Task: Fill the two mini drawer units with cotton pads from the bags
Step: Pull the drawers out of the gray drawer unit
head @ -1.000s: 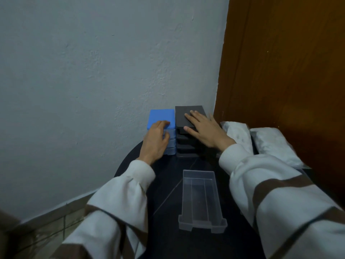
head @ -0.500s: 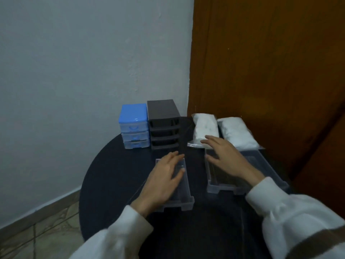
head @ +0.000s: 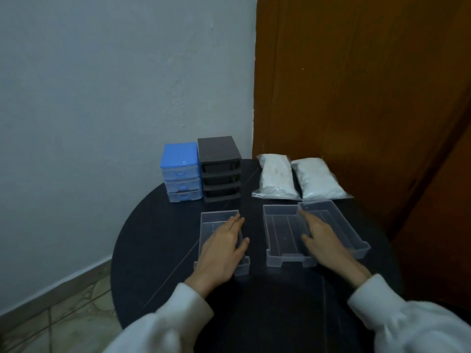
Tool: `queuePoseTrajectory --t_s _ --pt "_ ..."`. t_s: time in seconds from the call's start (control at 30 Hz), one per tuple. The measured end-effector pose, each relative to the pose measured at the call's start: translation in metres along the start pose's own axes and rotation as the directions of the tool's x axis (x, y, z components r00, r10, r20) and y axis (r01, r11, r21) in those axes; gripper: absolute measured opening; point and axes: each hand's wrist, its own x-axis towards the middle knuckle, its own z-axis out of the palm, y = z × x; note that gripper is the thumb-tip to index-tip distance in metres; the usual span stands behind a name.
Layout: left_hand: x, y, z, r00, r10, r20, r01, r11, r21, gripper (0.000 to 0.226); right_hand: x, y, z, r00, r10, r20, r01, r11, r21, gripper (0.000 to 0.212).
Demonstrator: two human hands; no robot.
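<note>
The left hand (head: 222,247) lies flat over a clear drawer (head: 216,220); the right hand (head: 321,236) lies flat over two more. Behind them: blue unit (head: 180,171), black unit (head: 219,168), two white bags (head: 276,175).

A second ago both hands rested on the tops of the two drawer units at the far side of the table: the left on the blue unit (head: 180,171), the right on the dark unit (head: 219,168). Both hands are now off the units and drawn back toward the person. The left hand (head: 221,250) lies flat, fingers straight, over the left clear drawer (head: 216,220). The right hand (head: 322,238) lies with fingers extended over the two clear drawers on the right, the middle drawer (head: 280,230) and the right drawer (head: 339,225). Compared with half a second ago, each hand sits slightly nearer the person. The view has swung right and back, bringing both bags (head: 276,178) fully into view.
</note>
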Motion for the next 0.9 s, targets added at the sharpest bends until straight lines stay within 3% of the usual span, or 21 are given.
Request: queuePoseTrajectory --t_s 0.43,0.63,0.9 --pt "-0.029 -0.058 -0.039 0.989 -0.129 -0.071 0.132 0.99 0.04 0.054 0.02 -0.091 0.064 0.974 -0.192 0.121 0.189 0.981 0.037 0.061" --pt "-0.019 -0.083 -0.054 0.975 -0.206 -0.082 0.213 0.973 0.086 0.056 0.038 -0.124 0.084 0.972 -0.197 0.13 0.193 0.98 0.044 0.06" --pt "-0.002 -0.094 -0.061 0.972 -0.211 -0.104 0.22 0.972 0.084 0.051 0.056 -0.14 0.093 0.975 -0.183 0.127 0.178 0.983 0.047 0.06"
